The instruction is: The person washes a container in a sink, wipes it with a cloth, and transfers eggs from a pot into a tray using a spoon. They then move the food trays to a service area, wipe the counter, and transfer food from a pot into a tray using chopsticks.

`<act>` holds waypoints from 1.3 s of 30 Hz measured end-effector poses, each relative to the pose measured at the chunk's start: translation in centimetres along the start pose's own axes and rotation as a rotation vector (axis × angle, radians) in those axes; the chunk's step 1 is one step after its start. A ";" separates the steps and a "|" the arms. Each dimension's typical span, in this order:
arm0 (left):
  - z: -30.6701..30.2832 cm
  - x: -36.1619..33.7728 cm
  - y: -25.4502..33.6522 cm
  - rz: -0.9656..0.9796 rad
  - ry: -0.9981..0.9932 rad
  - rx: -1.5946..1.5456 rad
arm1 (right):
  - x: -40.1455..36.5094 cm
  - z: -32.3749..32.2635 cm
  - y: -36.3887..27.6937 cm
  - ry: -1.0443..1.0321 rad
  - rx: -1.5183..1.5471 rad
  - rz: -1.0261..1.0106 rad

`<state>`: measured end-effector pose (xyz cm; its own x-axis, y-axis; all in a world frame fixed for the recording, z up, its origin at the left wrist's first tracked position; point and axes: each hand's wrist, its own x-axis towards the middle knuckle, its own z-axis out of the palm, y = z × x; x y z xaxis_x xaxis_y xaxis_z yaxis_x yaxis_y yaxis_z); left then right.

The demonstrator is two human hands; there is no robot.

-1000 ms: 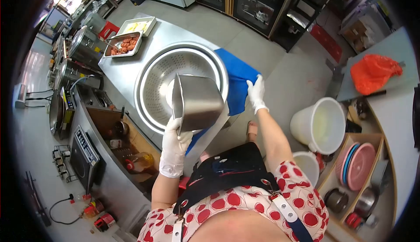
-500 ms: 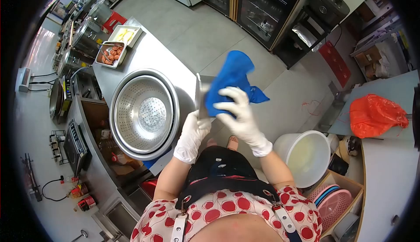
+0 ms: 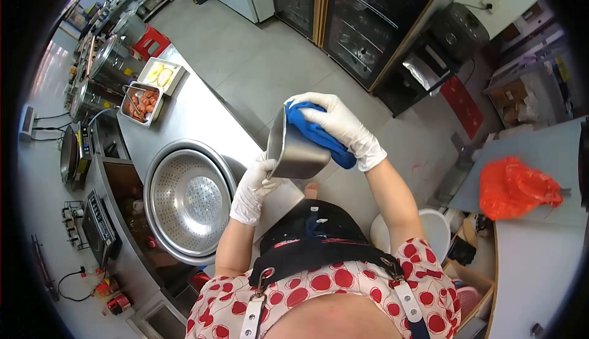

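A deep steel pan [image 3: 305, 158] is held up in front of me, tilted on its side over the counter's corner. My left hand [image 3: 253, 187], in a white glove, grips its near left rim. A blue cloth [image 3: 319, 131] is bunched under my right hand [image 3: 337, 121], also gloved, which presses it against the pan's far rim and outer wall. Left of the pan, a perforated steel colander [image 3: 195, 198] sits inside a larger steel bowl [image 3: 161, 152] on the counter.
On the steel counter [image 3: 211, 115] stand a tray of reddish-brown meat pieces [image 3: 144, 103] with tongs and a tray of yellow pieces [image 3: 161, 75]. A white bucket [image 3: 435, 231] stands right of me. A red plastic bag [image 3: 515, 188] lies on the right-hand surface.
My right hand and the cloth have moved up to the pan's far rim, and the loosely hanging cloth is now bunched. The pan has turned, showing more of its side. My view has shifted.
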<state>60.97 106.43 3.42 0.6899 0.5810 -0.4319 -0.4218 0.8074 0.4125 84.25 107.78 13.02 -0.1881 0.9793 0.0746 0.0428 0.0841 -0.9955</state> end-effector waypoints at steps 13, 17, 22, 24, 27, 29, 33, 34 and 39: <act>0.8 9.9 1.5 0.725 0.509 0.078 | 5.3 1.1 7.8 0.087 0.535 0.157; 3.1 11.5 0.8 0.955 0.790 0.212 | 8.2 -0.9 7.7 -0.076 0.470 0.248; 3.4 11.7 -0.6 1.060 0.963 0.171 | 13.4 -4.0 9.0 -0.293 0.148 -0.063; 3.3 11.1 -1.0 1.001 1.088 0.203 | 16.2 -4.8 10.0 -0.372 0.963 0.621; 1.7 10.9 0.0 1.017 1.192 0.029 | 18.6 -4.7 10.6 -0.453 1.040 0.603; 2.5 9.5 3.1 1.054 1.331 -0.098 | 20.3 -3.7 14.0 -0.301 1.113 0.784; 0.8 7.7 10.0 1.291 1.372 -0.046 | 20.2 1.7 19.5 -0.317 0.849 1.000; -0.3 7.7 11.7 1.271 1.400 -0.104 | 19.6 3.6 19.9 -0.321 0.734 1.073; -4.2 8.4 18.4 1.243 1.405 -0.321 | 19.2 13.5 18.7 -0.870 0.699 0.964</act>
<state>56.53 126.64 4.03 -0.8865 0.2834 -0.3657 -0.4245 -0.1840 0.8865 68.15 125.67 -4.99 -0.8902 0.1673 -0.4238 0.0661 -0.8729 -0.4834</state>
